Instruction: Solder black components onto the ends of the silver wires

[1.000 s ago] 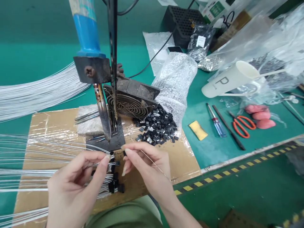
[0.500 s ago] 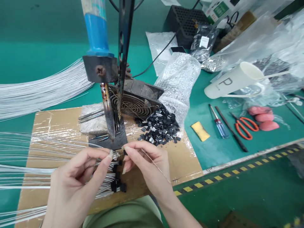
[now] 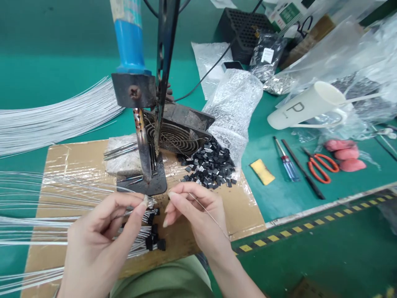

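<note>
My left hand (image 3: 99, 236) pinches a small silvery metal connector (image 3: 150, 201) between thumb and forefinger; its wire end is hidden by the fingers. Just right of it, my right hand (image 3: 195, 215) has thumb and fingertips drawn together, and a thin solder wire (image 3: 206, 211) runs through its fingers and over the hand's back. Whether the fingertips also grip something small cannot be made out. Beneath the hands lie several white wires (image 3: 141, 244) ending in black connector housings (image 3: 153, 242). A soldering iron (image 3: 143, 149) with a blue handle hangs tip-down above them.
Loose black housings (image 3: 212, 165) are heaped by a dirty fan (image 3: 176, 138) on the cardboard (image 3: 242, 215). A bundle of white wires (image 3: 62, 114) lies at left. Farther right are a yellow sponge (image 3: 262, 171), screwdriver (image 3: 288, 163), orange-handled pliers (image 3: 322, 167) and a white mug (image 3: 307, 105).
My right hand has moved slightly right, away from the left hand. A black piece seen at its fingertips earlier no longer shows there. The left hand keeps its pinch.
</note>
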A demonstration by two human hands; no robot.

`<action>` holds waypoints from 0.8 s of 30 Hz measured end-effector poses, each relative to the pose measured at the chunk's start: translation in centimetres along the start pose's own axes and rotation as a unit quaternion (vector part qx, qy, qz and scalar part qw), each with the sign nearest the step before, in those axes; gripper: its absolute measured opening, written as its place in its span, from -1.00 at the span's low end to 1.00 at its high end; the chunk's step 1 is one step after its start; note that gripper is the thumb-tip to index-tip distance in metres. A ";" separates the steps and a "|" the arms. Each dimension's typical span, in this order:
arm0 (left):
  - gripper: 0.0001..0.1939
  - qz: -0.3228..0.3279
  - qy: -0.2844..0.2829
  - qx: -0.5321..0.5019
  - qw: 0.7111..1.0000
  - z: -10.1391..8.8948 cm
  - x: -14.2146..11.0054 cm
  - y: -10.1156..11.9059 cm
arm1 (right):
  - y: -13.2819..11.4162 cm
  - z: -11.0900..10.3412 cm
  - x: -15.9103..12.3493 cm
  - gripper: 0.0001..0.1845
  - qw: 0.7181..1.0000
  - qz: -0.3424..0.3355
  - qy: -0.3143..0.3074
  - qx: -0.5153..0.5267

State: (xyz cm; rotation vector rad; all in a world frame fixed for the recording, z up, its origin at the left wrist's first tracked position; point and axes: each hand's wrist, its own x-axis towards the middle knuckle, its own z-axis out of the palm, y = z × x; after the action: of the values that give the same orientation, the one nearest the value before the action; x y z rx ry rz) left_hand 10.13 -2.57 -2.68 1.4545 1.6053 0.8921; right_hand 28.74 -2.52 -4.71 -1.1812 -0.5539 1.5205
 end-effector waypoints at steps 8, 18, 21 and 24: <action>-0.96 -0.016 -0.004 -0.050 0.999 0.2 0.4 1.4 | 0.8 0.2 -0.2 -0.84 1.000 -0.025 -0.004 -0.011; -0.86 -0.082 0.022 -0.003 0.996 -0.9 0.2 -0.2 | 0.7 -1.2 -0.3 -0.39 0.957 -0.214 0.051 -0.189; -0.85 -0.090 0.034 -0.010 0.995 -1.5 0.0 -0.6 | 0.7 -1.3 -0.1 -0.69 0.920 -0.240 0.050 -0.307; -0.87 -0.087 0.046 -0.019 0.995 -1.6 -0.1 -0.6 | 1.3 -0.5 0.4 -0.87 0.892 -0.264 0.016 -0.367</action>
State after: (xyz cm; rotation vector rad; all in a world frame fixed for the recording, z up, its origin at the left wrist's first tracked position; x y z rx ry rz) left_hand 8.42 -2.74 -2.52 1.2415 1.7448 0.8951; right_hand 28.66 -2.67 -6.13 -1.4428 -1.3836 0.8193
